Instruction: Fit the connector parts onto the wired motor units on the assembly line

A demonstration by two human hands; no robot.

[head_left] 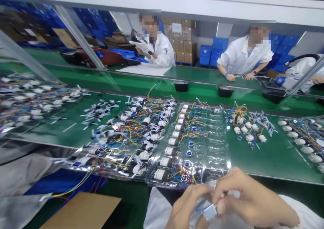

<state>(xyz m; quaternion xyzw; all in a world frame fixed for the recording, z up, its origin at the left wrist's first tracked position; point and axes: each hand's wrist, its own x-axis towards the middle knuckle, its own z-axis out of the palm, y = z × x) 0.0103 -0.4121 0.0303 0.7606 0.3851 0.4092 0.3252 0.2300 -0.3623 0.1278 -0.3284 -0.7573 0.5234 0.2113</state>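
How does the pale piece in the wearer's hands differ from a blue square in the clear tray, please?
The pale piece shows a silvery face; the blue square shows dark blue with a white border. The pale piece is held up between the left hand and right hand; the blue square lies in the clear tray. The pale piece, nearer the camera, looks larger than the blue square. Both look roughly square.
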